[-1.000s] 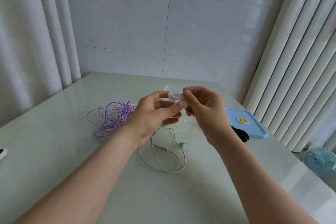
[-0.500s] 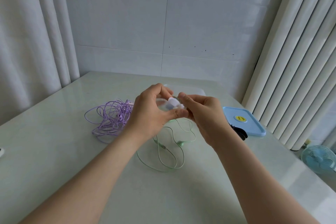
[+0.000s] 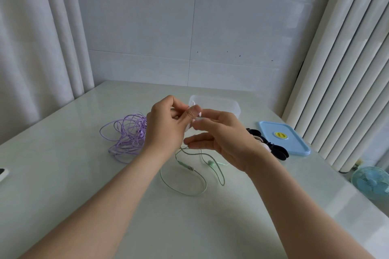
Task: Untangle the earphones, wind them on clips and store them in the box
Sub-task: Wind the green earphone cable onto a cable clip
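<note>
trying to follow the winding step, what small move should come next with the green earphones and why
Probably the right hand should loop the green cord round the clip that the left hand pinches: most of that cord lies loose on the table, and the box behind stands open.

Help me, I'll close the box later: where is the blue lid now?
In the head view the blue lid lies flat on the table near its right edge, just right of the black clips.
</note>
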Available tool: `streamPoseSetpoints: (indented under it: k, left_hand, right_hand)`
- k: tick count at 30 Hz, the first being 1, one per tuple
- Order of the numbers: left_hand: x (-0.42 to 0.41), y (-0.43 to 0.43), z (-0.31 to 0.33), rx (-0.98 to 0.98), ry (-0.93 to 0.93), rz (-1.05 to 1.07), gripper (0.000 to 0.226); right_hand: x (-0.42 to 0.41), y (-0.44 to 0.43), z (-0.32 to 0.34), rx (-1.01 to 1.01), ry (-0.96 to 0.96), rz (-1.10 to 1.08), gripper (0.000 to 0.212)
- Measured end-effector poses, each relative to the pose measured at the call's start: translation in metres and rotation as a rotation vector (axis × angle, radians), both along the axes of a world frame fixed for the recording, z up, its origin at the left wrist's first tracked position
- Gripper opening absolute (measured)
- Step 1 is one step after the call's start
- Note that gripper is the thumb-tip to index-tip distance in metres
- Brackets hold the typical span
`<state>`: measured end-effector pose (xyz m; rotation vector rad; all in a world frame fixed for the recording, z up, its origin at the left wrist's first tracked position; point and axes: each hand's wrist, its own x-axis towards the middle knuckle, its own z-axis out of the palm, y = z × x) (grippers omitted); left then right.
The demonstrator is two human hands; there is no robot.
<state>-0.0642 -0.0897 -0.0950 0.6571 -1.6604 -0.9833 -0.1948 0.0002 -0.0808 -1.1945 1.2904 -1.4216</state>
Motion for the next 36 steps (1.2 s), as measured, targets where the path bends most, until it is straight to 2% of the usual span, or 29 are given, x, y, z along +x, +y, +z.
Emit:
streamPoseSetpoints:
  k: [7, 9, 11, 16, 19, 22, 27, 31, 36]
  left_hand:
    - [-0.004, -0.002, -0.001, 0.087, -0.026, -0.180, 0.010]
    - [-0.005, -0.001, -0.001, 0.074, -0.035, -0.180, 0.017]
    - [-0.004, 0.000, 0.001, 0.072, -0.035, -0.171, 0.019]
    - [0.001, 0.000, 0.004, 0.205, -0.026, -0.205, 0.029]
    - [0.002, -0.002, 0.001, 0.177, -0.068, -0.191, 0.038]
    - [0.001, -0.003, -0.001, 0.139, -0.064, -0.199, 0.035]
    - [0.001, -0.004, 0.001, 0.145, -0.067, -0.200, 0.024]
    - [0.004, -0.007, 0.000, 0.170, -0.149, -0.145, 0.017]
    - [0.004, -0.001, 0.003, 0.158, -0.253, -0.290, 0.027]
  right_hand:
    - [-0.007, -0.003, -0.003, -0.159, -0.002, -0.302, 0.013]
    - [-0.013, -0.003, -0.002, -0.170, 0.036, -0.366, 0.012]
    - [-0.015, -0.003, -0.001, -0.164, 0.089, -0.364, 0.010]
    - [-0.013, -0.005, -0.003, -0.146, 0.250, -0.338, 0.018]
    - [-0.009, -0.006, -0.005, -0.122, 0.359, -0.327, 0.025]
    - [-0.005, -0.008, -0.007, -0.101, 0.422, -0.303, 0.032]
    - [-0.013, -0.012, -0.008, -0.145, 0.624, -0.448, 0.031]
    - [-0.016, -0.008, -0.006, -0.177, 0.588, -0.459, 0.026]
    - [-0.010, -0.010, -0.005, -0.228, 0.578, -0.474, 0.024]
